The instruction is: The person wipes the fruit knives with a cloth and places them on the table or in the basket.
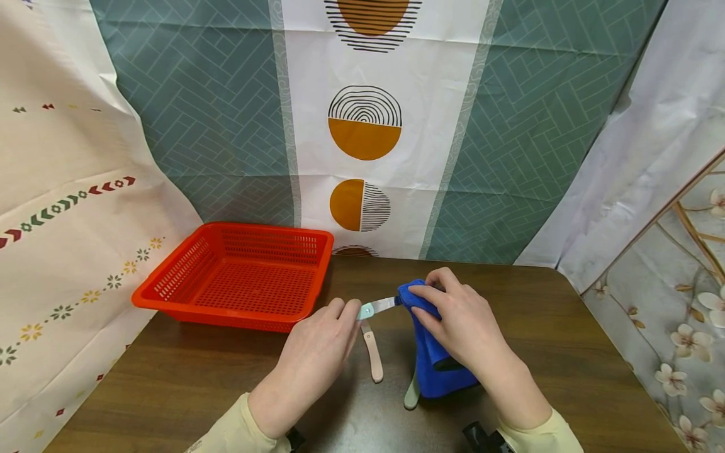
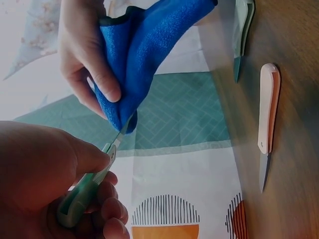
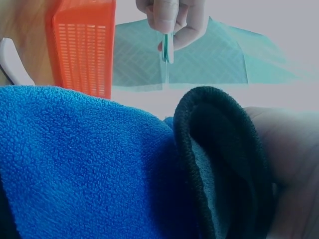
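"Which way does your mint-green knife (image 1: 368,311) point?"

"Rightward and slightly away from me, its long axis running from left hand (image 1: 320,346) toward right hand (image 1: 464,321)."

"And where is it?"

"Above the worktop (image 1: 566,377), between my hands: left fingers curled round its handle, right ones pinching the blue cloth (image 1: 432,346) that covers the blade's end."

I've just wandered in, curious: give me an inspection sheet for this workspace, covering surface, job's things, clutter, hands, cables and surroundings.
Surface: dark wooden table.
Job's things: mint-handled knife, its blade reaching into the blue cloth.
Clutter: pink-handled knife, blade out; sage-handled knife, partly hidden in the head view; red basket.
Hands: left hand holds the mint-handled knife; right hand grips the cloth.
Cables: nothing seen.
Surroundings: patterned fabric behind the table.
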{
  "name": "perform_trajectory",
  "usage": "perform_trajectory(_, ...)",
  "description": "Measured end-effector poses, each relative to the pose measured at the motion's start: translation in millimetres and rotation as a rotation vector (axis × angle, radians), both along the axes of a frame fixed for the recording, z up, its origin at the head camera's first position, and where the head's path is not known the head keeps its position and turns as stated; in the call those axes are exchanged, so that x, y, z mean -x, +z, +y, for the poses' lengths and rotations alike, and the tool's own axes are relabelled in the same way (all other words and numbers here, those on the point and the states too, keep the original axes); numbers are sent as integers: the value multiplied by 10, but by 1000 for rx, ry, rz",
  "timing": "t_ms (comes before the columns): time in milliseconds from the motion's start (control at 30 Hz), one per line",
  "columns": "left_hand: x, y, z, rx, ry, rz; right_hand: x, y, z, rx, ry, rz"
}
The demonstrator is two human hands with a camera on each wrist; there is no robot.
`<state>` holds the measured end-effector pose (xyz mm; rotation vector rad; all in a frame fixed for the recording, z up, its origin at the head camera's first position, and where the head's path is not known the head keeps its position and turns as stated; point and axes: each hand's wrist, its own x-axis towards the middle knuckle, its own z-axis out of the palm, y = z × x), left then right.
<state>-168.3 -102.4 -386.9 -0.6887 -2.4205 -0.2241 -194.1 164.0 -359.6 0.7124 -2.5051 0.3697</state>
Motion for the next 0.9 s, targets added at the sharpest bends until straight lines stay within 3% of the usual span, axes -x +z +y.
perform_trajectory(567, 3, -7, 6, -14, -4, 27, 38, 120, 249, 33, -93, -67)
perform_trajectory(900, -2, -6, 17, -34, -27, 35, 32, 123, 267, 45, -86, -69)
